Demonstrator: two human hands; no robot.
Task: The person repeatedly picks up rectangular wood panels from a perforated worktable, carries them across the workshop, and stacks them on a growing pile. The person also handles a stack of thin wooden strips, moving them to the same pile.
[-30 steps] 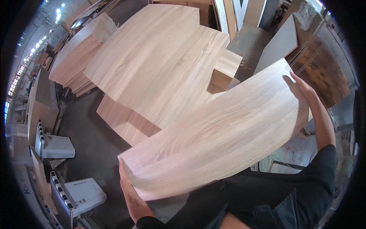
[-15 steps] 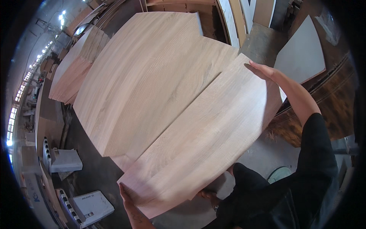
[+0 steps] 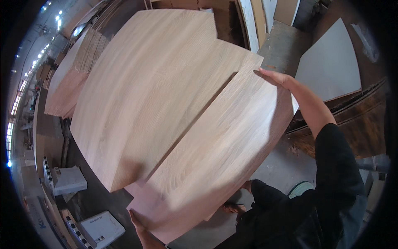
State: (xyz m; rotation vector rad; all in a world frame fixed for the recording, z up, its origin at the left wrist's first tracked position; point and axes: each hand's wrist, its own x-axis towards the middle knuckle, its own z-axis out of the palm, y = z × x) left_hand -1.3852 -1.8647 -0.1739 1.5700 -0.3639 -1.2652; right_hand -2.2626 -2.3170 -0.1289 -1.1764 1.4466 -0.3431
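Note:
A long light wood-grain board (image 3: pixel 207 157) lies slanted in front of me, from lower left to upper right. My right hand (image 3: pixel 277 79) grips its far right end, the thumb along the edge and the other fingers hidden beneath. At its near left corner, my left hand (image 3: pixel 139 226) holds the edge, with most of its fingers out of sight under the board. Beyond lies a larger panel (image 3: pixel 153 83) of the same light grain. The held board overlaps its near side, and a dark shadow line runs between the two.
A stack of boards (image 3: pixel 76 79) stands at the left. Two white box-like units (image 3: pixel 101 228) sit at the lower left. To the right are a white panel (image 3: pixel 331 62) and a brown, scuffed sheet (image 3: pixel 352 128). A round greenish object (image 3: pixel 300 189) rests by my legs on the floor.
The held board has shifted slightly left and down with both hands, and the shadow gap along the larger panel looks wider. My head view has also moved a little.

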